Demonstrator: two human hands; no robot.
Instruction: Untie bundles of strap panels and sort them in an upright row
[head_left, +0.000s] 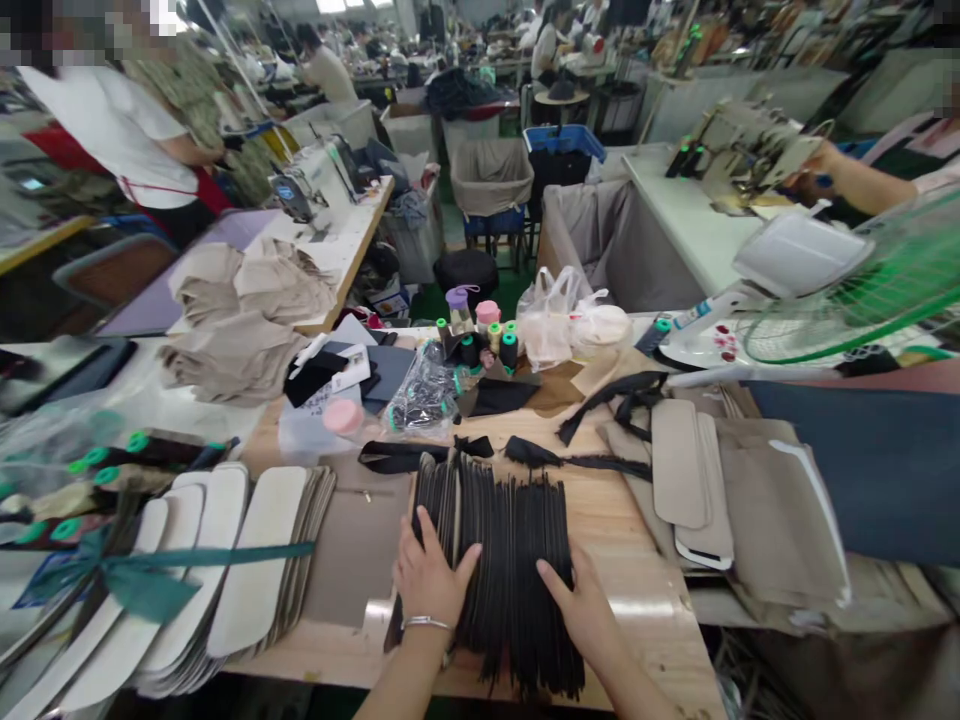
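Note:
My left hand (431, 575), a thin metal bangle on its wrist, lies spread against the left side of a fanned stack of long black strips (510, 570). My right hand (577, 610) presses on the stack's right side, thumb stretched out over it. Both stand on a light wooden table (630, 545). Several black straps (607, 462) lie just beyond the stack. To the left is a stack of cream padded panels (255, 560) tied with a green ribbon (210, 556). Beige panels (679, 465) lie to the right.
Thread spools (480, 340) and a plastic bag (551, 318) stand at the table's far side, with a fan (847, 290) at right. Sewing machines (311, 175) sit on nearby tables. A co-worker's hand (817, 165) works at another machine (750, 150). Fabric bins stand beyond.

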